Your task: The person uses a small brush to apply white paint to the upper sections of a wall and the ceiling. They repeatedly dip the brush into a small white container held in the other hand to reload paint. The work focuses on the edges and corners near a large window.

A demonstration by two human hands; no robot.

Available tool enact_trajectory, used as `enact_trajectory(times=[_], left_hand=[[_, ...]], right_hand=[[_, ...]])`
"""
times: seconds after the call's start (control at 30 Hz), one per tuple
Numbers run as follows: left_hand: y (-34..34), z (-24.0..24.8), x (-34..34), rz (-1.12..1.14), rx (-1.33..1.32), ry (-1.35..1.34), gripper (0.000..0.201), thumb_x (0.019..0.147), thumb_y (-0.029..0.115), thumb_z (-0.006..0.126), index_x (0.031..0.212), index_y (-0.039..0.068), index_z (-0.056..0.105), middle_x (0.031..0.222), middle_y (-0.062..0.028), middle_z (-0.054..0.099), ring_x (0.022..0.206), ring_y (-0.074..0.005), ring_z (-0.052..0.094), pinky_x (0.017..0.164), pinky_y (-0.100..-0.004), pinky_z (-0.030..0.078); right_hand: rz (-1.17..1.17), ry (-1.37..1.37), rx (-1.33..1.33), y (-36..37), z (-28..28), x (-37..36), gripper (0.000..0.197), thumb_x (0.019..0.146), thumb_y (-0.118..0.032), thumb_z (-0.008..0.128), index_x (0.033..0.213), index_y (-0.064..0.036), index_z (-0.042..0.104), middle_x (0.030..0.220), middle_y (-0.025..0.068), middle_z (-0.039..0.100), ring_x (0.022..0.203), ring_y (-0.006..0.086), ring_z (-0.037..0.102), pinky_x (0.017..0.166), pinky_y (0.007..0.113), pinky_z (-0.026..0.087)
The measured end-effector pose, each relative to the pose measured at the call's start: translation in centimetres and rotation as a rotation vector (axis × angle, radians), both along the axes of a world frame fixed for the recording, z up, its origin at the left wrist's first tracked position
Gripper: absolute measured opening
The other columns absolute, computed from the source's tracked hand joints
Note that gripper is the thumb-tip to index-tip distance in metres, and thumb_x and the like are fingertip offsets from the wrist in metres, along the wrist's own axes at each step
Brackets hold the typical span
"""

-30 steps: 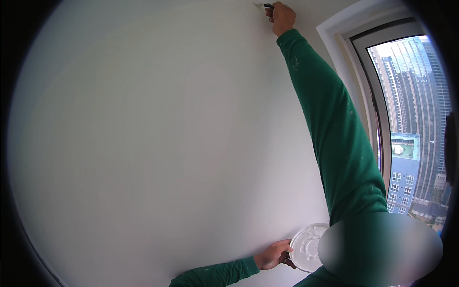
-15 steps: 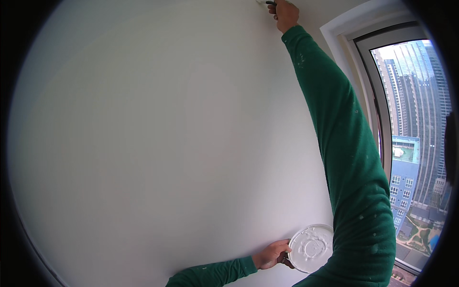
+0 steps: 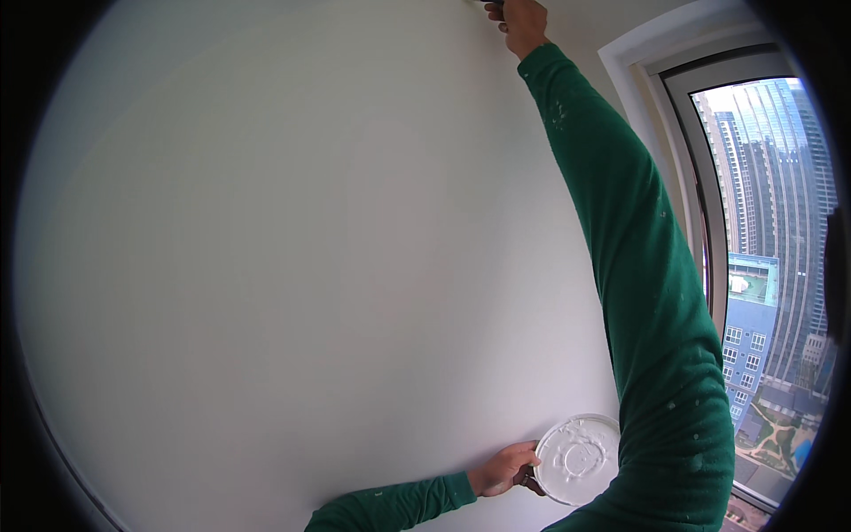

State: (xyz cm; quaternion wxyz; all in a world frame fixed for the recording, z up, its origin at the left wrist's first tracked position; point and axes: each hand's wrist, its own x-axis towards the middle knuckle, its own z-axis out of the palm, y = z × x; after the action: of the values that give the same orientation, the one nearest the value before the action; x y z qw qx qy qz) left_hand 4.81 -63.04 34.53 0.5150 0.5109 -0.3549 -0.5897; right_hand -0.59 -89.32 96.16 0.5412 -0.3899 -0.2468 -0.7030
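Note:
High up at the top edge of the view, my right hand (image 3: 523,25) is closed around a dark-handled tool (image 3: 494,3). Most of the tool lies outside the picture, so its kind does not show. Low down, my left hand (image 3: 503,468) grips the rim of a round white plastic lid (image 3: 578,459), thumb on its face. White paste is smeared in lumps over the lid. Part of the lid's right side is hidden behind my right sleeve. Both hands are close to a plain off-white wall (image 3: 310,248).
To the right, a white window recess (image 3: 625,66) surrounds a grey-framed window (image 3: 678,97). Tall buildings (image 3: 780,195) show far below and beyond the glass. My right arm, in a green sleeve (image 3: 638,248) with white specks, crosses in front of the wall beside the window.
My right hand has shifted slightly left and up, taking the tool farther out of view. My left hand and the lid have barely moved.

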Motion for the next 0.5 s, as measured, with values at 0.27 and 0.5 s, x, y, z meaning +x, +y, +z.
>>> enact_trajectory(times=[0.27, 0.5], left_hand=[[0.0, 0.2, -0.3, 0.009, 0.013, -0.010, 0.046, 0.100, 0.015, 0.044, 0.143, 0.000, 0.047, 0.122, -0.0148, 0.065, 0.101, -0.0251, 0.068, 0.088, -0.0430, 0.058], [0.2, 0.8, -0.6, -0.002, 0.006, -0.024, 0.046, 0.099, 0.014, 0.044, 0.144, 0.000, 0.046, 0.122, -0.0147, 0.064, 0.101, -0.0252, 0.067, 0.088, -0.0414, 0.058]], right_hand=[[0.023, -0.028, -0.073, 1.4, 0.5, 0.6, 0.023, 0.094, -0.017, 0.056, 0.082, -0.0006, 0.067, 0.077, 0.0098, 0.067, 0.062, 0.0169, 0.056, 0.053, 0.035, 0.042], [0.028, -0.067, -0.122, 3.4, 0.3, 1.5, 0.023, 0.093, -0.016, 0.056, 0.082, 0.0004, 0.067, 0.075, 0.0100, 0.066, 0.061, 0.0168, 0.056, 0.052, 0.035, 0.042]])
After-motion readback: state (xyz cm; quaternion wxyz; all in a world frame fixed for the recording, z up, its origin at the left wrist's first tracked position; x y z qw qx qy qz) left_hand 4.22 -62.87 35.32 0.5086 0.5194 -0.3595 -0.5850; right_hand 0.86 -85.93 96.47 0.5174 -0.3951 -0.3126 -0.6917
